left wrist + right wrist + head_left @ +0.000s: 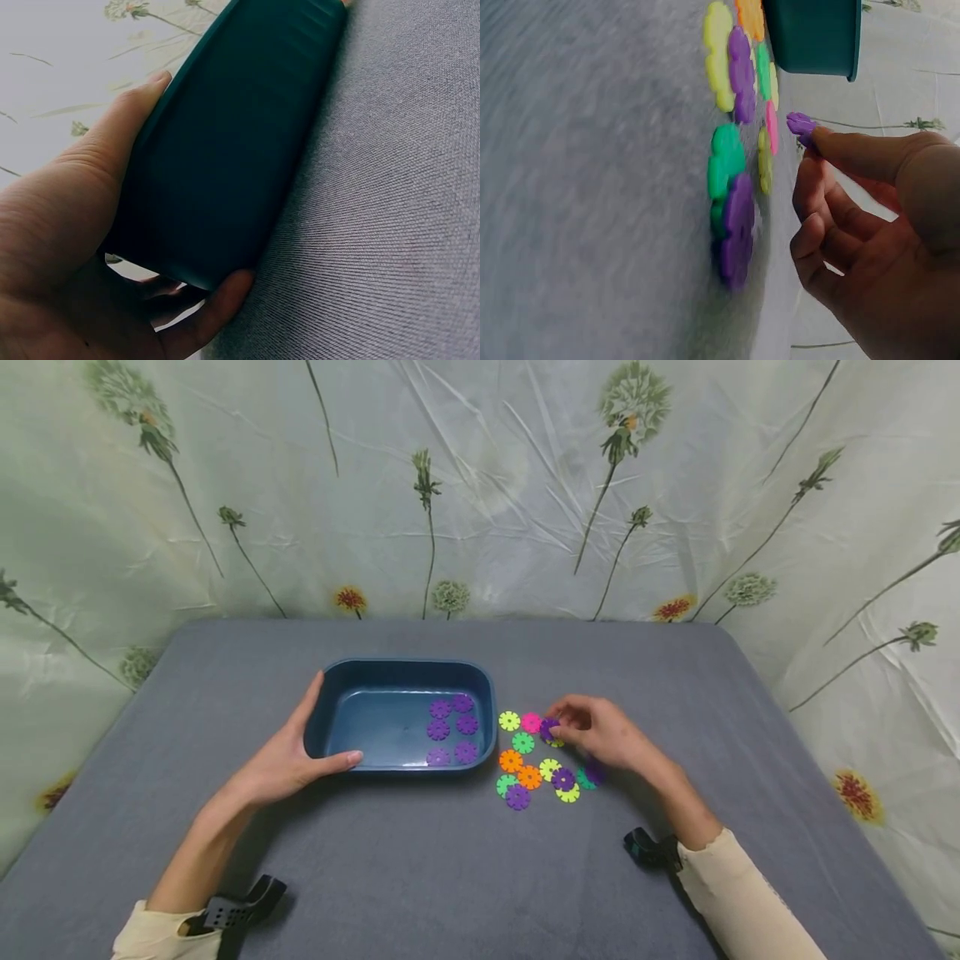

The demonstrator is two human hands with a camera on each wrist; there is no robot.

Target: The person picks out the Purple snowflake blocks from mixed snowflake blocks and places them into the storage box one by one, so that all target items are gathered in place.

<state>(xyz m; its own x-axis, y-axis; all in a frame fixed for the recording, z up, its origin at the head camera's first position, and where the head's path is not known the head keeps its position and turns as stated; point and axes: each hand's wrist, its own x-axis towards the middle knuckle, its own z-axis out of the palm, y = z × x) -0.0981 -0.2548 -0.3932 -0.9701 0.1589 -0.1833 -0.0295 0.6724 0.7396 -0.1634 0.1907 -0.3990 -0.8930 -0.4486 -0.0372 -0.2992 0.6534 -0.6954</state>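
- R hand (pixel 600 731), head view: thumb & fingers pinch a purple disc (pixel 550 727) at the hand's 9 o'clock tip; rt wrist view has it raised off the worktop (pixel 450 868).
- Pink disc (pixel 531 722) lies just beside the held pc., at its 9 o'clock.
- Loose discs (yellow, orange, green, purple), e.g. an orange disc (pixel 529 777), spread on the worktop toward the hand's 8 o'clock, some overlapping.
- Green disc (pixel 585 779), partly under a purple one, sits nr the hand at 6 o'clock.
- Blue tray (pixel 375 720) stands at the R hand's 9 o'clock, apart from it, w/ six purple discs (pixel 438 729) inside, toward its 3 o'clock end.
- L hand (pixel 281 764) grips the tray's 9 o'clock end, thumb over the rim at 8.
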